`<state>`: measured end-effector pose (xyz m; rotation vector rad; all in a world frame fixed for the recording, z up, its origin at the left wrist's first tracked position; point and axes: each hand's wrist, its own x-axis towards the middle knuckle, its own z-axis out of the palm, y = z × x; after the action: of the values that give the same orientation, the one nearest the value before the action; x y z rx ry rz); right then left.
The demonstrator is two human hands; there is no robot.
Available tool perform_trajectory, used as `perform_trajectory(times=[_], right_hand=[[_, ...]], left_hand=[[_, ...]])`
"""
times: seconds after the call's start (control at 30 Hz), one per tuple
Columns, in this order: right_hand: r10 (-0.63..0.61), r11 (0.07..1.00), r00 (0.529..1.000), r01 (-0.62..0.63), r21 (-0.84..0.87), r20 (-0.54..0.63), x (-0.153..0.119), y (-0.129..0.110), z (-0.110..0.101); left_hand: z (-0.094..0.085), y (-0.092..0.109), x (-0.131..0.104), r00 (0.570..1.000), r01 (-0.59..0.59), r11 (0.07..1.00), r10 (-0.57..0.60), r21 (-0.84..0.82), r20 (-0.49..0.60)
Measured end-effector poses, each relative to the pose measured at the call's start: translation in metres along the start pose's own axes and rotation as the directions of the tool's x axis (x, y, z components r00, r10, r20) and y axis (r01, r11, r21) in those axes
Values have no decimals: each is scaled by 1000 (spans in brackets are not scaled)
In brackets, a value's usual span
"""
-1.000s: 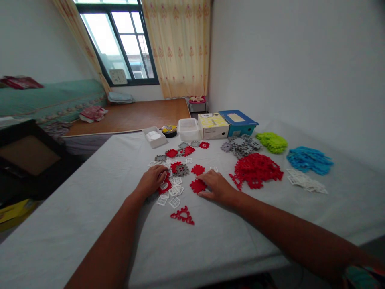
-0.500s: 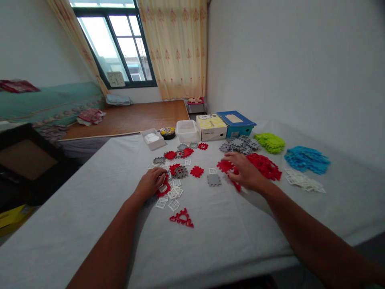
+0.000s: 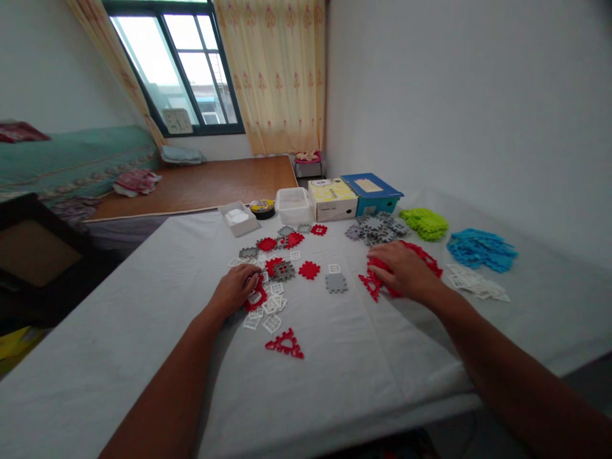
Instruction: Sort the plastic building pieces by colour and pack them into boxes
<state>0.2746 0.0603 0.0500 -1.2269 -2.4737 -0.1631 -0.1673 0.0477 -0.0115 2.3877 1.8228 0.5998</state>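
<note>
Nearest the camera, on the white-covered desk, a red triangular lattice piece lies alone, apart from both hands.

Just beyond it, left hand rests palm down on a mixed scatter of small white window-like squares and red pieces; fingers curled loosely over a red piece at the scatter's edge. Grip there: cannot tell whether anything is pinched, fingertips hidden from this angle.

Centre, between the hands: one grey square connector tile lying flat, a small white square just behind it, a red flower-edged tile to its left. None touched.

Right hand lies palm down on the near edge of the red pile, fingers spread flat over the pieces, red lattice bits poking out under the fingertips. Grip open, pressing rather than clasping.

Right of that hand: loose heap of white squares. Behind it, blue pile, then green pile, then grey pile, all separate heaps.

Further back on the desk, a row: open white box, round tin, clear plastic tub, yellow-and-white carton, blue box.

Beyond the desk: wooden platform, a bed with green cover, window with patterned curtain.
</note>
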Motion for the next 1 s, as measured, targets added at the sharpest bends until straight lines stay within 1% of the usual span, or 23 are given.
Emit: perform_trajectory(times=[0.07,0.13,0.2,0.27,0.37,0.5,0.6,0.67,0.77,1.0], right_hand=[[-120,991,990,114,74,73,19,-24,10],[-179,981,973,165,102,147,36,-41,27],[-174,983,963,157,96,207,46,-52,46],[-154,986,958,131,107,242,50,-56,61],[-135,977,966,93,190,221,47,-57,73],[-99,950,982,46,310,159,40,-53,79],[-57,942,993,18,335,108,39,-48,83],[-70,941,990,24,338,124,41,-45,85],[-101,940,977,32,339,188,43,-42,83],[-38,943,974,-38,329,222,40,-38,70]], left_hand=[[0,0,0,1000,-2,1000,2,3,4],[0,1,0,1000,-3,1000,3,8,7],[-2,3,0,1000,-4,1000,4,10,10],[-4,6,-1,1000,-4,1000,4,6,13],[-6,9,-2,1000,-3,1000,3,-2,18],[-5,7,-2,1000,-1,1000,1,-8,-2],[-3,4,-1,1000,2,1000,-2,-6,-6],[-2,3,-1,1000,7,1000,-7,0,-1],[-2,2,-1,1000,12,1000,-13,10,8],[0,-1,-1,1000,4,1000,-4,7,6]])
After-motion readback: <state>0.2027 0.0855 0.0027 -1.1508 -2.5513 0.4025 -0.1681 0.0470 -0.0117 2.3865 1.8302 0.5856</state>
